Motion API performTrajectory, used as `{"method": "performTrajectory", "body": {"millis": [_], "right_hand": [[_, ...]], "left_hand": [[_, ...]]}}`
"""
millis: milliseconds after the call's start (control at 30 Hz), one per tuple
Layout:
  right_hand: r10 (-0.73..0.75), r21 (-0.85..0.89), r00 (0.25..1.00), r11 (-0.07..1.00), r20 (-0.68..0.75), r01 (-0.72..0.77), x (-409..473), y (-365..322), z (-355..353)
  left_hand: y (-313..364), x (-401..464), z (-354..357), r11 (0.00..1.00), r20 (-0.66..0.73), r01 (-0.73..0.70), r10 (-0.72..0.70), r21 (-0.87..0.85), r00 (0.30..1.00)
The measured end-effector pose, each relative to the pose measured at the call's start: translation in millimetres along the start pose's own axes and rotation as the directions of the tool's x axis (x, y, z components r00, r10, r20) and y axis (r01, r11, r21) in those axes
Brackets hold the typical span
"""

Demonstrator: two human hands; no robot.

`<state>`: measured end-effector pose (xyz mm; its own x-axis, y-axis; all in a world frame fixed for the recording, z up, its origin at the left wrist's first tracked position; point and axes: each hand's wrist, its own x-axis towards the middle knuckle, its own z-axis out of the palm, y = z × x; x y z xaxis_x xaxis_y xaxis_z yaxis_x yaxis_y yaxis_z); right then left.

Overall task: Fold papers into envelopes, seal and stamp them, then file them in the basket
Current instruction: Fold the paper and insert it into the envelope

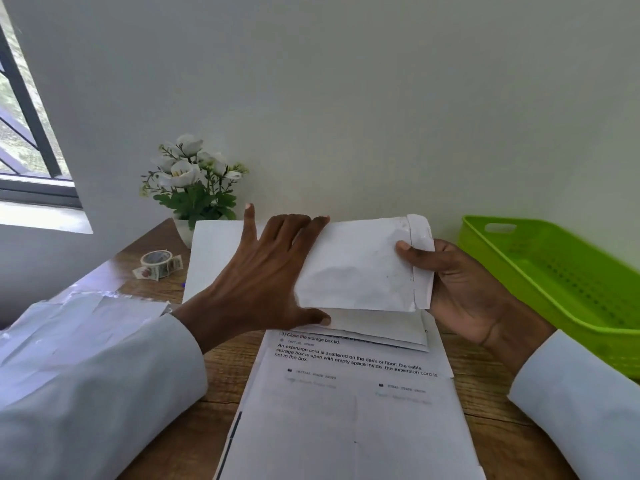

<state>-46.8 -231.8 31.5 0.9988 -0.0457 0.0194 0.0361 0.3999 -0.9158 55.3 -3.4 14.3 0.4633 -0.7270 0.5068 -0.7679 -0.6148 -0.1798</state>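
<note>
Holding white envelope (356, 268) long axis left-right: right hand (460, 289) pinches flap end, left hand (263, 278) flat, fingers spread on opposite end; green basket (554, 271) nearer right hand.

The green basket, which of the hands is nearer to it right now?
Right. The right hand holds the envelope's flap end just beside the green basket; the left hand lies on the envelope's far end.
</note>
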Motion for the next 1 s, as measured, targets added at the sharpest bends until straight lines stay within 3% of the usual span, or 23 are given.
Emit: {"method": "performTrajectory", "body": {"millis": [200, 300, 367, 433, 500, 567, 633, 767, 867, 1000], "right_hand": [[-0.062, -0.185, 0.998, 0.981, 0.009, 0.063, -0.1, -4.2, -0.8], [-0.168, -0.232, 0.98, 0.963, -0.109, 0.139, 1.8, -4.7, -5.7], [-0.262, -0.441, 0.946, 0.884, -0.191, 0.156, 4.3, 2.0, -14.8], [-0.359, -0.759, 0.927, 0.631, -0.105, 0.159, 5.5, 12.8, -25.9], [-0.281, -0.941, 0.957, 0.301, 0.067, 0.154, 3.8, 23.5, -30.4], [-0.108, -0.995, 0.991, 0.044, 0.082, 0.087, 2.2, 28.0, -25.5], [-0.044, -0.997, 0.998, -0.065, 0.037, 0.034, 2.8, 30.3, -20.1], [-0.001, -0.996, 0.998, -0.068, 0.062, 0.062, 8.3, 27.6, -18.8], [0.017, -1.0, 1.0, 0.024, -0.001, -0.001, 9.6, 24.2, -20.7], [-0.085, -0.981, 0.996, 0.194, -0.035, -0.018, 9.8, 3.2, -26.6]], "left_hand": [[-10.2, -0.9, 5.1, 0.999, -0.026, 0.031, -0.03, 0.038, 0.999], [-18.4, -3.3, 6.7, 0.999, -0.028, 0.043, -0.043, 0.025, 0.999], [-23.9, -4.8, 7.4, 0.999, -0.024, 0.044, -0.043, 0.015, 0.999], [-29.6, -6.5, 8.6, 0.999, -0.005, 0.035, -0.035, -0.002, 0.999], [-34.5, -7.8, 10.5, 1.0, 0.025, 0.013, -0.012, -0.027, 1.0], [-38.5, -9.3, 12.6, 0.998, 0.05, 0.01, -0.007, -0.06, 0.999], [-41.7, -10.5, 15.3, 0.996, 0.06, 0.011, -0.006, -0.092, 0.998], [-45.7, -13.3, 19.9, 0.991, 0.056, -0.003, 0.01, -0.133, 0.998], [-47.1, -14.5, 20.8, 0.987, 0.046, -0.01, 0.017, -0.158, 0.999], [-50.2, -15.2, 17.1, 0.979, -0.006, -0.024, 0.024, -0.201, 1.0]]}}
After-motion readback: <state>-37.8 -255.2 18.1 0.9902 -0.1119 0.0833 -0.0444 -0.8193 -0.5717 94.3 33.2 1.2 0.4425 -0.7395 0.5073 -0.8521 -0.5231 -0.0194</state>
